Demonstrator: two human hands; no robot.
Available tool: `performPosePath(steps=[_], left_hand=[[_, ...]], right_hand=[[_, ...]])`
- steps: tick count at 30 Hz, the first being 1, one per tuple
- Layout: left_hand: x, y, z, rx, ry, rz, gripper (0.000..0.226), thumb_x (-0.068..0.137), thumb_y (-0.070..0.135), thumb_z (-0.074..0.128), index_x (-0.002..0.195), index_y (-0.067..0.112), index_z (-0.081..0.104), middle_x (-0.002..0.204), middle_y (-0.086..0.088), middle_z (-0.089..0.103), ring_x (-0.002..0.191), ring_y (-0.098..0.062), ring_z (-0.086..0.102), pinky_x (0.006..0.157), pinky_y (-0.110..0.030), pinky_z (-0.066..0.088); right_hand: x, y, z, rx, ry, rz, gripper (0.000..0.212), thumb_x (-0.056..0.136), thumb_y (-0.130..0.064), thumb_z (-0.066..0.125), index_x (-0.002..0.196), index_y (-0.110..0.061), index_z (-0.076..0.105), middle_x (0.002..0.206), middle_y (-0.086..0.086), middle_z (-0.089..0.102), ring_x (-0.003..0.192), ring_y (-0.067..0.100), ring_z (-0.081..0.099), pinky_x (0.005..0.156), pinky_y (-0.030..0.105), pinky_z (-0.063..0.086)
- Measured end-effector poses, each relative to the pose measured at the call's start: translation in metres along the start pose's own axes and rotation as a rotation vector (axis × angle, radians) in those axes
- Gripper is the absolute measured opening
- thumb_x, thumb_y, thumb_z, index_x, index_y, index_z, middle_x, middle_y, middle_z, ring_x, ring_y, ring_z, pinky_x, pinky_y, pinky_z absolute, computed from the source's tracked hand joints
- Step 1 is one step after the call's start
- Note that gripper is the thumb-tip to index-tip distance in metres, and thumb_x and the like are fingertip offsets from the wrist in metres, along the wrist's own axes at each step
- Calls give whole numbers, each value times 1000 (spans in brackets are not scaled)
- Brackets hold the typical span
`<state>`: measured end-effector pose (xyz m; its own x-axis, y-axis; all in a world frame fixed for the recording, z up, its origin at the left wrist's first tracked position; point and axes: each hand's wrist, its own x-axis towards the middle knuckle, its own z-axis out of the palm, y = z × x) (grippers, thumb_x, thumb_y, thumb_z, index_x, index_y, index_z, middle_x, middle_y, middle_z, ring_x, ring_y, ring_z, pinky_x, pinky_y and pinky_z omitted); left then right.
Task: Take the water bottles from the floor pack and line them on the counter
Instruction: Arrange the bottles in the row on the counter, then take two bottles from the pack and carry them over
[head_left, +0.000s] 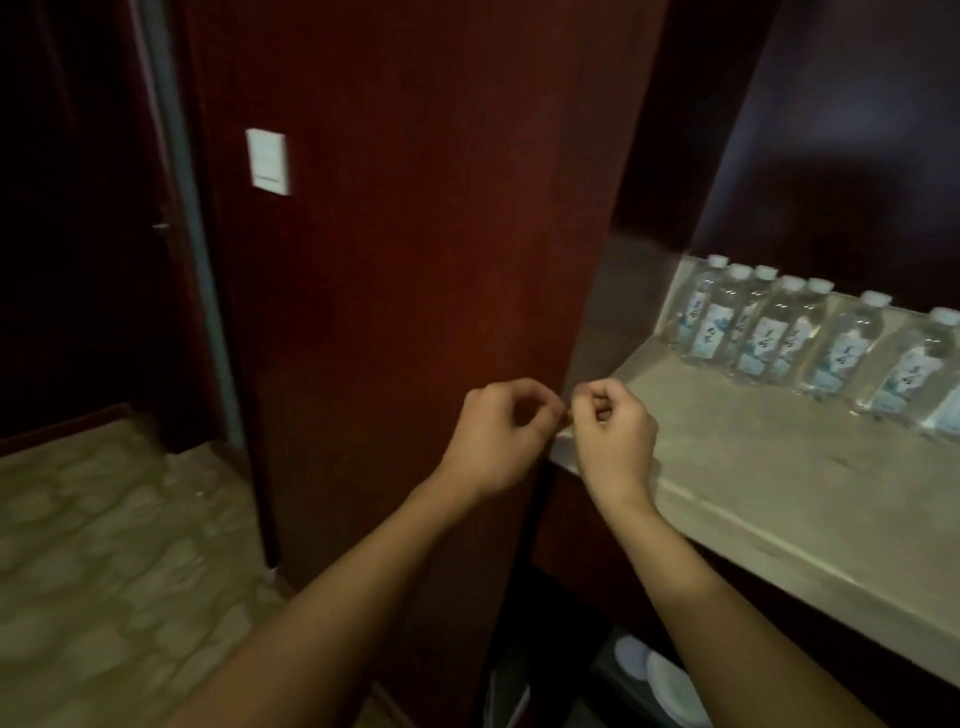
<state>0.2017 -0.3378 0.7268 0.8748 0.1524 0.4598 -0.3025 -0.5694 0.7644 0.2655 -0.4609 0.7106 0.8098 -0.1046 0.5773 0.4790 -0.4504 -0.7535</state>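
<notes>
Several clear water bottles (784, 338) with white caps and blue-white labels stand in a row along the back of the beige stone counter (753, 467), running off the right edge. My left hand (498, 436) and my right hand (613, 431) meet in front of the counter's left corner. Both have curled fingers, with the fingertips pinched and touching each other. Nothing shows clearly between them. Neither hand touches a bottle; the nearest stands well to the right. The floor pack is out of view.
A tall dark red wooden panel (415, 260) with a white switch plate (267, 161) stands left of the counter. A dark door (78, 234) is at far left above the marbled floor (104, 545). White round items (660, 675) lie under the counter.
</notes>
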Motion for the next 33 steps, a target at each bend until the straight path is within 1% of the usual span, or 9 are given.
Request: performPosePath(steps=[4,8,12,15,19,23,27,30,33], left_hand=[[-47,-25,-53,69,87,-109,19,97,32,60,101,21,75,78,16,66,79,-3,64,71,-21,48],[-85,-56,-92,118,181,-260,21,97,32,60,105,19,75,89,9,71,85,-8,67,73,-24,50],[-118,-93,-128,177,281,-402,19,95,35,62,101,22,75,97,6,75,96,-13,68,87,-34,55],[-144,-123,-151,185,355,-544,14,93,33,65,93,23,75,81,4,71,84,-18,69,84,-37,56],[-179,-176,-175,147,418,-755,15,90,32,66,79,23,71,80,-2,73,82,-23,72,83,-42,58],[-204,-236,-187,167,434,-956,10,92,23,65,91,19,75,90,-7,77,85,-24,73,85,-37,58],[-219,-296,-170,148,346,-1161,19,93,30,67,101,15,76,99,-6,78,89,-22,74,86,-36,59],[-225,-331,-150,110,311,-1287,21,94,33,66,104,16,75,103,-5,77,91,-21,74,86,-35,59],[-231,-364,-130,100,307,-1377,22,94,31,66,105,14,74,102,-6,77,93,-22,74,86,-35,59]], right_hand=[[-57,-32,36,47,-178,-61,22,93,-22,60,73,-14,59,57,-3,55,55,14,52,56,34,41],[-97,-61,71,55,-379,-85,21,96,-26,58,76,-19,62,63,-4,62,59,10,59,52,24,41],[-124,-74,111,108,-600,-40,19,97,-26,57,82,-18,65,69,0,68,66,15,67,60,31,52],[-151,-69,155,143,-731,19,19,95,-24,59,79,-16,67,64,-2,68,66,16,67,69,37,55],[-197,-47,220,183,-919,124,18,92,-16,61,76,-10,67,55,-3,64,56,14,63,70,39,54],[-235,-9,284,170,-1123,221,15,92,-13,61,80,-8,68,59,-1,65,58,13,61,71,37,53],[-256,40,329,129,-1279,360,14,92,-9,60,79,-13,63,65,2,61,67,20,59,70,37,49],[-269,76,352,46,-1383,468,17,89,-17,60,73,-21,60,67,1,62,70,24,60,73,44,52],[-286,113,374,-6,-1469,570,13,76,-33,58,73,-22,61,67,0,64,70,25,61,74,49,54]])
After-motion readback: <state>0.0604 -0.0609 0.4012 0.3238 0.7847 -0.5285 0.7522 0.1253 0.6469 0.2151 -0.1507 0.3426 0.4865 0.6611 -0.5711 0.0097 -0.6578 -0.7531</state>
